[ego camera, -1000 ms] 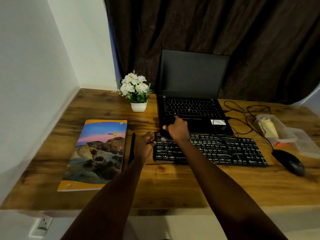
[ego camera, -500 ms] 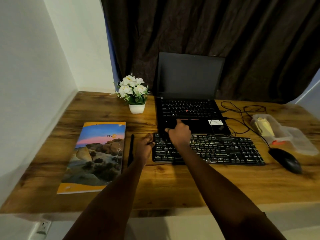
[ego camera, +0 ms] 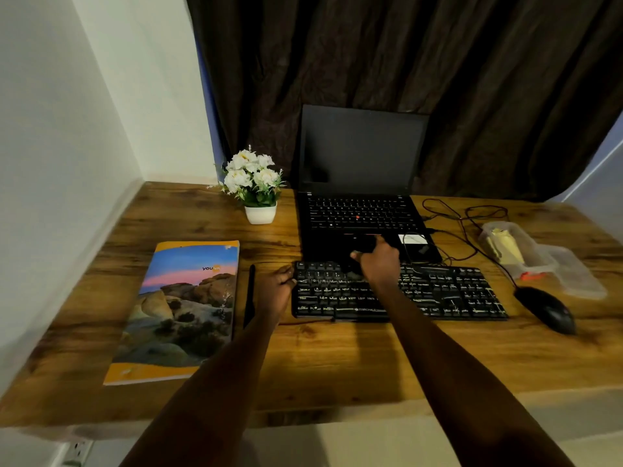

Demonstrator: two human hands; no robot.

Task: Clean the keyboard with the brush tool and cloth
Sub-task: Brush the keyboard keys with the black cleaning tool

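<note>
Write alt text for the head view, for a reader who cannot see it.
A person's right hand presses something dark onto the upper keys of a black keyboard; the left hand holds its left edge. Behind sits an open laptop on the wooden desk, book left, mouse right.

desk (ego camera: 337,358): grained wood | keyboard (ego camera: 438,294): matt black plastic | book (ego camera: 185,308): glossy paper | curtain (ego camera: 438,79): crinkled cloth

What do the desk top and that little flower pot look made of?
Desk top: wood or wood-look laminate, by its brown grain and knots, with a soft sheen. Flower pot: smooth white, likely ceramic or plastic; the look leaves it open.
</note>
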